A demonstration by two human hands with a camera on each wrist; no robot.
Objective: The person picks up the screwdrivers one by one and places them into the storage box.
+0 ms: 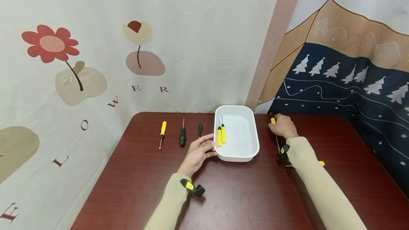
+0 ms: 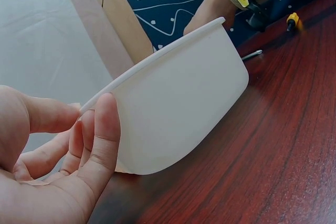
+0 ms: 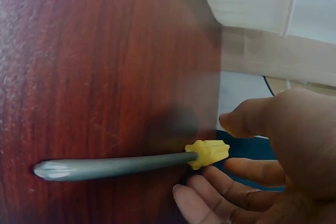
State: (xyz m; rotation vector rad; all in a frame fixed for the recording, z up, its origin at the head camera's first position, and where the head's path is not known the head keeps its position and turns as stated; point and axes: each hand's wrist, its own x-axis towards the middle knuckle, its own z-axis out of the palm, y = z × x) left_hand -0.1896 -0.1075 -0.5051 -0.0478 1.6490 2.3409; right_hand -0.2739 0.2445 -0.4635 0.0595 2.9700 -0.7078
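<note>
A white plastic tray stands on the table, and my left hand holds its left side. In the left wrist view the thumb is at the tray's rim, with a fingertip against the outer wall. Inside the tray lie two yellow-handled screwdrivers. My right hand is at the yellow handle of another screwdriver, to the right of the tray. Its fingers lie beside that handle, while the thumb stands apart from it. The right forearm partly covers a further yellow-handled screwdriver.
Left of the tray lie a yellow-and-black screwdriver, a black screwdriver and a small black one, partly behind my left hand. A printed curtain hangs along the back edge of the dark red table.
</note>
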